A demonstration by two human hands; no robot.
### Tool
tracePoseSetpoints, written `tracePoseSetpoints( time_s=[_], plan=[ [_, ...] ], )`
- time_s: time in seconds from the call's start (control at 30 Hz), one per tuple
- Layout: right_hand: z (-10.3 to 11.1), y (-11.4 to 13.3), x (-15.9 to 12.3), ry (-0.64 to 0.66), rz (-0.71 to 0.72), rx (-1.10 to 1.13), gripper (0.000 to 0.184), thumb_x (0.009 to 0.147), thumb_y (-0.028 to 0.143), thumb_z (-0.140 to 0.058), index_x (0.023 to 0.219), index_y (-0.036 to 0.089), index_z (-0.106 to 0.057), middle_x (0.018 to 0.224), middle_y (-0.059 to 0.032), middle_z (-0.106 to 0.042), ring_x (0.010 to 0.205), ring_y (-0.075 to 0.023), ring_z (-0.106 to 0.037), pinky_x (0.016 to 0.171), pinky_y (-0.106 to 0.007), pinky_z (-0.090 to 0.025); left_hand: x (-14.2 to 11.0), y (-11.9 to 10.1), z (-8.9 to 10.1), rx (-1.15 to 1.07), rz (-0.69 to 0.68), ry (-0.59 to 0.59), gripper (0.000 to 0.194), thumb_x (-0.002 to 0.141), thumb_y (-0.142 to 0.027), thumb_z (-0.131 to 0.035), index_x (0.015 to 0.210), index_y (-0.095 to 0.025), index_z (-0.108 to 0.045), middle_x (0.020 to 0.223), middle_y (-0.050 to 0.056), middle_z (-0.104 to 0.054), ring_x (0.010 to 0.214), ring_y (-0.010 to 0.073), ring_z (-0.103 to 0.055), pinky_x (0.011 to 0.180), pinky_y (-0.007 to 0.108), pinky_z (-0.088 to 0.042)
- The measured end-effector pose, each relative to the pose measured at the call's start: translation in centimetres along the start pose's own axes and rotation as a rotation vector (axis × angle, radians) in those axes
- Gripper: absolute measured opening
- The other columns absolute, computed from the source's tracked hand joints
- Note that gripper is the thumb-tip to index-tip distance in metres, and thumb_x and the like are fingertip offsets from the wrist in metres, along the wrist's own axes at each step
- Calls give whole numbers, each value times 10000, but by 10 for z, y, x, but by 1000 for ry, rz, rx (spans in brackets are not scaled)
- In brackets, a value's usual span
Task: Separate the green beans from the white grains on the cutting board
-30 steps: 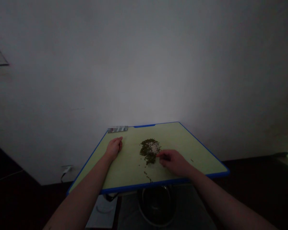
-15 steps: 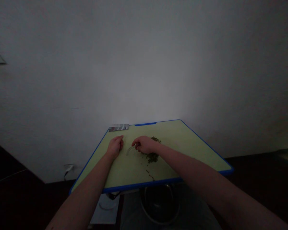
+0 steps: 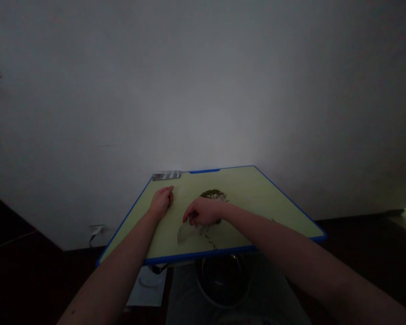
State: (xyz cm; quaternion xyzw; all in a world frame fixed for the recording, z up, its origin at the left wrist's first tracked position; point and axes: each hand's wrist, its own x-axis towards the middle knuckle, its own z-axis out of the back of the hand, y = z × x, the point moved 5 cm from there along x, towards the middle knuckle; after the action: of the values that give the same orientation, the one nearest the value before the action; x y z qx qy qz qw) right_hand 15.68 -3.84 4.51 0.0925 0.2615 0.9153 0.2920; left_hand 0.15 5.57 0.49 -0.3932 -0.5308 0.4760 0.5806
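Note:
My right hand (image 3: pixel 200 213) is low over the middle of the board, fingers bent downward and closed on a clear, curved-edged piece (image 3: pixel 181 234). Its see-through outline reaches left and toward me from my fingertips; its full shape is hard to make out. Behind that hand lies a spread of small greenish and dark grains (image 3: pixel 213 194), partly covered by my hand and wrist. A few loose grains (image 3: pixel 209 243) trail toward the front edge. My left hand (image 3: pixel 161 201) rests on the left side of the board, its fingers curled, with nothing visible in them.
The pale yellow-green board (image 3: pixel 257 194) has a blue rim and stands against a grey wall. A flat item with a blurred surface (image 3: pixel 167 175) lies at the far left corner. Below the front edge sits a dark round bowl (image 3: pixel 223 284); a white panel (image 3: pixel 147 289) is left of it.
My right hand has moved toward me with the clear piece, uncovering more of the grains behind it. My left hand keeps its place on the board. The camera view has shifted slightly.

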Motion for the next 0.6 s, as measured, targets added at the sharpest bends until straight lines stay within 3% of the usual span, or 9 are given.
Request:
tracePoseSetpoints(
  time_s=[0.27,0.6],
  plan=[
    [-2,4,-22,21,11,-18,346,668,97,-563,978,191,-684,664,9,-671,584,-97,-576,554,-173,-379,2,3,0,-30,1,14,387,731,-456,-506,456,-198,-418,359,-41,-369,325,83,-320,371,254,-239],
    [1,-5,-59,-61,-112,44,341,665,105,-577,978,180,-688,726,-10,-689,609,-114,-594,557,-184,-398,4,6,1,-40,7,14,389,725,-453,-519,451,-195,-422,358,-43,-360,322,79,-304,362,252,-217]
  ],
)
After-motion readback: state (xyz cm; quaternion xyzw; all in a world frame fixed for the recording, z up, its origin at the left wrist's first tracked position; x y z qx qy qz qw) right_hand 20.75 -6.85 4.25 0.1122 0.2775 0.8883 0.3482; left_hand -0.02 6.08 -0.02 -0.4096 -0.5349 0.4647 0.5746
